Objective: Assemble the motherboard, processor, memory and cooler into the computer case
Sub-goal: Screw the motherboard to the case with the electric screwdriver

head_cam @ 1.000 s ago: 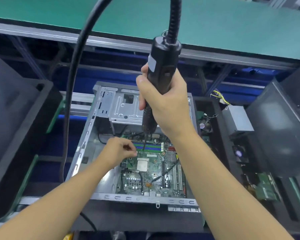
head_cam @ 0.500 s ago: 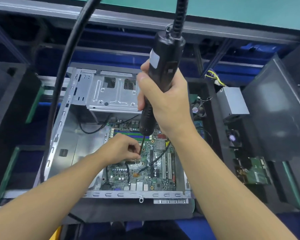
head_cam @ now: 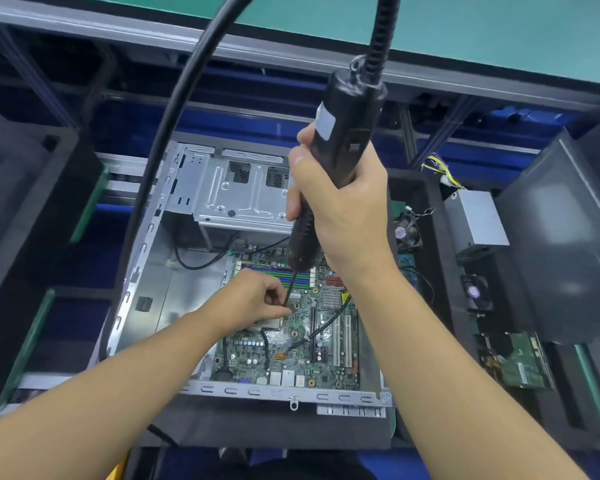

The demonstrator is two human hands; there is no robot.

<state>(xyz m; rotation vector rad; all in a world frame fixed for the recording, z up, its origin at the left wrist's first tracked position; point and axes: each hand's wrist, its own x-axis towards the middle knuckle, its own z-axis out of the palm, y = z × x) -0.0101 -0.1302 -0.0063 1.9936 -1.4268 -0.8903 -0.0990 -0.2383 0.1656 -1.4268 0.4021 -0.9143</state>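
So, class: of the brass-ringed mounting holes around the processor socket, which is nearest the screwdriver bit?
The upper hole, right beside the left hand's fingertips, just right of the bit; the other sits lower.

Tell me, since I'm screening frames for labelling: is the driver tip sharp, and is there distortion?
Head view: the thin dark bit of the black electric screwdriver is slightly soft; the grey bench rail bows from wide-angle distortion; lighting is even, no harsh glare.
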